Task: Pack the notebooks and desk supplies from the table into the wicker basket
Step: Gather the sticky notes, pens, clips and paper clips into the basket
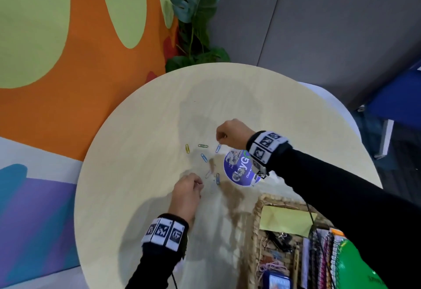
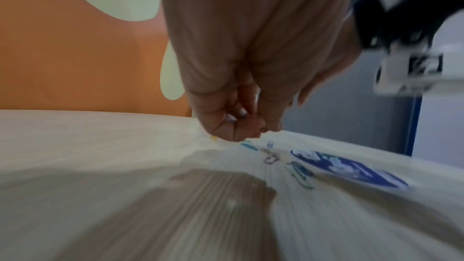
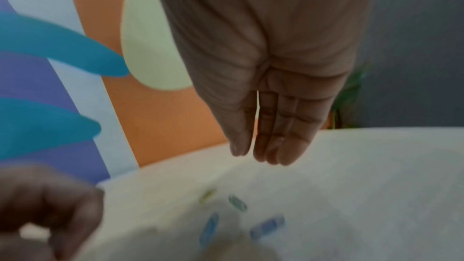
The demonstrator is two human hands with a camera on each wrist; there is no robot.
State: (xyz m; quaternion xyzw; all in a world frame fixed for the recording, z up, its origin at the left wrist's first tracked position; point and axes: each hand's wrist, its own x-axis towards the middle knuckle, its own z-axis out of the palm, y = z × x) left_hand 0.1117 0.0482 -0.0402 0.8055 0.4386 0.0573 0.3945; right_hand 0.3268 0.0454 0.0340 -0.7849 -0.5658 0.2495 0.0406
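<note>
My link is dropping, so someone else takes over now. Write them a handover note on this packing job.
Left hand: pinches a paper clip, low over the table.
Right hand: above the loose clips, fingers pointing down; whether it holds one is unclear.
Done: notebooks and yellow pad sit in the wicker basket.
Left: about seven loose clips lie beside the round blue sticker.

The left hand (image 1: 187,194) hung low near the middle of the table, fingers curled inward against the thumb, black sleeve and marker band at the wrist. The right hand (image 1: 232,134) reached farther in, fingertips (image 3: 272,154) pointing downward, held together.
</note>
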